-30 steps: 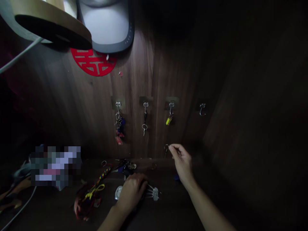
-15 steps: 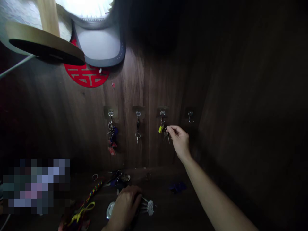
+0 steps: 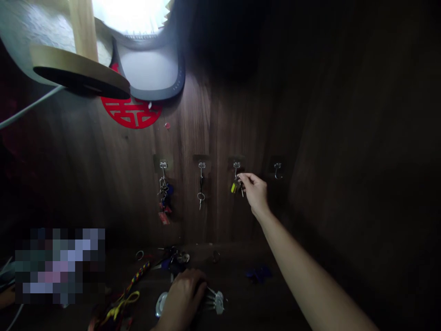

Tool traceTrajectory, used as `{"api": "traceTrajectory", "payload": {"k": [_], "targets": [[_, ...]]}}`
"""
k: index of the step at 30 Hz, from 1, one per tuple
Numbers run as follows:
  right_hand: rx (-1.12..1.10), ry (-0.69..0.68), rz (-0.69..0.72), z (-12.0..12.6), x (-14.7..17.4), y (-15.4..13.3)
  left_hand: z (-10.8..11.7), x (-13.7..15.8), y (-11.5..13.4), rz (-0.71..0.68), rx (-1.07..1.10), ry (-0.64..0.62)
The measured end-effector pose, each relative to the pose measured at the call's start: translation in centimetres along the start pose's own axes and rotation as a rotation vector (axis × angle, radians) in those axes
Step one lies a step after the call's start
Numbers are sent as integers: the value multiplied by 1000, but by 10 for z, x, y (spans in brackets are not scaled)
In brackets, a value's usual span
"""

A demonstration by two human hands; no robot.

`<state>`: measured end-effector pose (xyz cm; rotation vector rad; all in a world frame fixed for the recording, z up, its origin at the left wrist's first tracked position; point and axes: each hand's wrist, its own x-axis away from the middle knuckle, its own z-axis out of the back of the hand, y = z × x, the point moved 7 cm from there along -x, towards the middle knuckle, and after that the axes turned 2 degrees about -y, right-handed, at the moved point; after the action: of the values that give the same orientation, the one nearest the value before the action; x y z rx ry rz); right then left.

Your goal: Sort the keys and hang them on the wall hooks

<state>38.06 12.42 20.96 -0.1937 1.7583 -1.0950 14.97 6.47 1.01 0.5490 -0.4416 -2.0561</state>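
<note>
My right hand (image 3: 255, 189) is closed in a pinch at the third wall hook (image 3: 236, 165). Its thumb and fingertips grip a bunch of keys with a yellow tag (image 3: 234, 186), right at the hook's lower end. Whether the ring loops over the hook is hidden by the fingertips. Down on the dark surface rests my left hand (image 3: 186, 287), its fingers bent downward and their tips hidden. A fan of silver keys (image 3: 217, 302) lies just right of it, blades toward the fingers. At its left side is a round silver object (image 3: 160, 303).
A key bunch (image 3: 164, 197) hangs on the leftmost hook, a key on a black strap (image 3: 201, 188) on the second. The fourth hook (image 3: 278, 171) is bare. Below lie other keys (image 3: 175, 259), a braided cord (image 3: 140, 272) and a blue object (image 3: 259, 274). A lamp base (image 3: 81, 71) juts in upper left.
My right hand has moved up and slightly left against the third hook, bringing the keys up to it. The left hand stays on the surface. The whole view has shifted slightly.
</note>
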Motion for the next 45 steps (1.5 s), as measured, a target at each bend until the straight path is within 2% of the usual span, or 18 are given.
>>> {"api": "traceTrajectory", "payload": {"k": [12,23,33,40,45], "targets": [[-5,-12,-42,11,29,19,3,1,5,-30,11,-6],[1,-100,-196,24,92,48,-1,0,0,-44,35,-23],[26,-225,-301,24,152,79,-2,0,-2,-30,25,-29],[91,-301,-265,12,172,89,-2,-1,-1,-41,40,-30],[325,-509,-141,-10,188,94,-4,-1,-3,-53,34,-27]]}}
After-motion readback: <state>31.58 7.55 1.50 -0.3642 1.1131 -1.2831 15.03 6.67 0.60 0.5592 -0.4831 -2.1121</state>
